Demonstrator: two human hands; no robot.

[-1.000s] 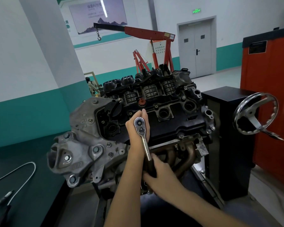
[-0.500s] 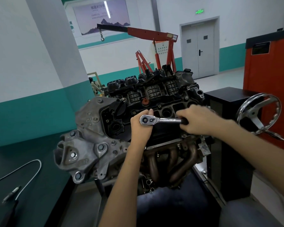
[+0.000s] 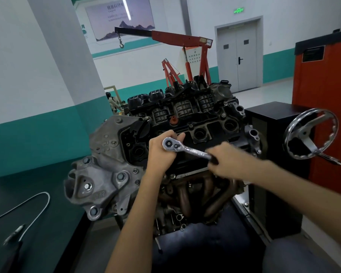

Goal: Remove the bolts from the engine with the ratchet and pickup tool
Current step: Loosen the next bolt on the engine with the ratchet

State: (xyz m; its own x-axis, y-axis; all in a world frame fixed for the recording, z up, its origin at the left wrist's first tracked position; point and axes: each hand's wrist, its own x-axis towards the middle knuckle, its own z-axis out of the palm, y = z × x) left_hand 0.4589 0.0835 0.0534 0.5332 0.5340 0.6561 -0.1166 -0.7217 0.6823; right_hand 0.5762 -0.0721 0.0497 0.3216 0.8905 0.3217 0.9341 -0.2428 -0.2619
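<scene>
The engine (image 3: 114,174) stands on a stand in front of me, its black valve cover on top. A chrome ratchet (image 3: 185,148) lies across the cover, head to the left and handle pointing right and slightly down. My left hand (image 3: 161,152) cups under and around the ratchet head, hiding the socket and the bolt below. My right hand (image 3: 226,160) grips the black end of the handle and is blurred by motion. The flexible pickup tool (image 3: 28,211) lies on the dark bench at the lower left.
A chrome handwheel (image 3: 311,133) sticks out of the black stand box (image 3: 274,174) to the right. An orange cabinet (image 3: 327,95) stands behind it. A red engine crane (image 3: 185,48) is at the back. Rusty exhaust pipes (image 3: 203,196) hang below my hands.
The ratchet handle swung from pointing down at me up to the right, then back down a little. My right hand moved with it. My left hand stayed on the head.
</scene>
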